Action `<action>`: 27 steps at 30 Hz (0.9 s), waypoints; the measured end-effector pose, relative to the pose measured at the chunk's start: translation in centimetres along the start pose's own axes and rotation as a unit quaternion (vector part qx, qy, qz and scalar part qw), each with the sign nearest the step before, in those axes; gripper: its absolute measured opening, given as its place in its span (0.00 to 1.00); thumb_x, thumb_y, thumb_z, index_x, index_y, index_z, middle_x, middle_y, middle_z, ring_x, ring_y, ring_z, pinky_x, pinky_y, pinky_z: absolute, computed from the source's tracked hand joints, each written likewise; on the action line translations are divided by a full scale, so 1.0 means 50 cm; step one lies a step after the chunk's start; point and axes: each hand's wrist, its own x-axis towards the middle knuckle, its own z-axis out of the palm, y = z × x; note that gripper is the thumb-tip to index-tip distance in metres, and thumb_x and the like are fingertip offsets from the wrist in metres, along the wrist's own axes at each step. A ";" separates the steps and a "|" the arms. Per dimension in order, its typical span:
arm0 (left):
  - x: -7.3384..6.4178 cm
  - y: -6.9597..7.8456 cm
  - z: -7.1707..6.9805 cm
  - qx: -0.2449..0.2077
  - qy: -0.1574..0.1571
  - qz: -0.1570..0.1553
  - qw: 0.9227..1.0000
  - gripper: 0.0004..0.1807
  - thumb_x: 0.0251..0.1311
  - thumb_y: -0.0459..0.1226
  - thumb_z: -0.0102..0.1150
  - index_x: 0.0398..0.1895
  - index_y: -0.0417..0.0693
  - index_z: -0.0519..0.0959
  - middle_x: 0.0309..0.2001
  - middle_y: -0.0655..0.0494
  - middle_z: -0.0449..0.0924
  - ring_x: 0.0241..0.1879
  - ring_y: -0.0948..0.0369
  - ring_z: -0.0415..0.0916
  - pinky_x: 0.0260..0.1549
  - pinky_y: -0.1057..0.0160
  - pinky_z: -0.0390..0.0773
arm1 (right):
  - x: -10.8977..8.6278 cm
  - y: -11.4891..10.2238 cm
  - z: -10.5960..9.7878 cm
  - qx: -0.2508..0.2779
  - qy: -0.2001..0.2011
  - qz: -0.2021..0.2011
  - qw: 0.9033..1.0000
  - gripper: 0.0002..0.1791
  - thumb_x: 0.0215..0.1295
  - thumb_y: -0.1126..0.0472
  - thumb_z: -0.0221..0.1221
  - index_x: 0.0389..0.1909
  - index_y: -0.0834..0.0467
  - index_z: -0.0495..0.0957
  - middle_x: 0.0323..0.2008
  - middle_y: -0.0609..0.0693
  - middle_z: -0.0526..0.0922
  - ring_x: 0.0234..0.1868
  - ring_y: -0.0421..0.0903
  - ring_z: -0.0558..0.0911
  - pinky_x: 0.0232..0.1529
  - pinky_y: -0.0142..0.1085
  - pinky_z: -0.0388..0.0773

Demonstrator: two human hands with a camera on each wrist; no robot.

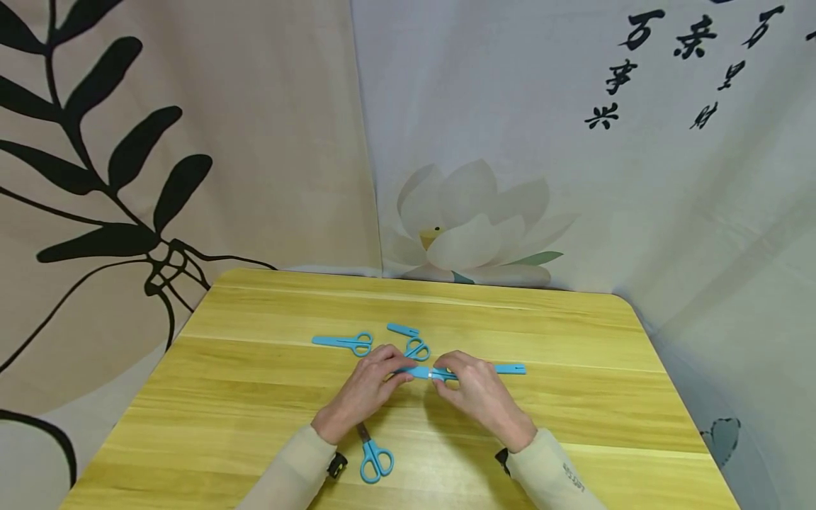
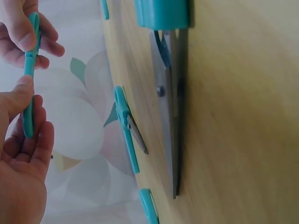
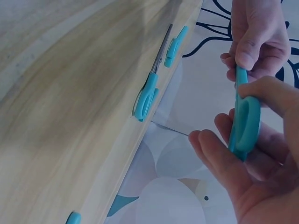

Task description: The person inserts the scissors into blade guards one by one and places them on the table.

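On the table [image 1: 561, 414], capped scissors [image 1: 341, 342] lie toward the far-left corner; midway between the side edges, I see the left hand [image 1: 368, 382] pinching a blue sheath [image 1: 419, 372], the right hand [image 1: 479, 391] gripping half-sheathed scissors [image 1: 441, 373] by the handles; another sheath [image 1: 511, 369] lies nearer the right edge.

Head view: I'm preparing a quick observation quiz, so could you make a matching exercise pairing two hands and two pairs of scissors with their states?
1. Left hand
2. Right hand
3. Leftmost scissors
4. Lowest scissors

A. Unsheathed
B. Holds blue handles
C. Sheathed
D. Pinches a blue sheath

Pairs: 1-D, 2-B, 3-C, 4-A
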 end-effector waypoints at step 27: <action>0.015 0.004 0.004 0.002 -0.017 0.030 0.999 0.09 0.66 0.35 0.68 0.48 0.46 0.88 0.40 0.61 0.79 0.37 0.66 0.73 0.36 0.69 0.77 | 0.002 0.004 -0.003 0.014 -0.004 -0.017 1.000 0.09 0.57 0.65 0.75 0.38 0.59 0.86 0.41 0.51 0.89 0.40 0.46 0.89 0.37 0.36 0.86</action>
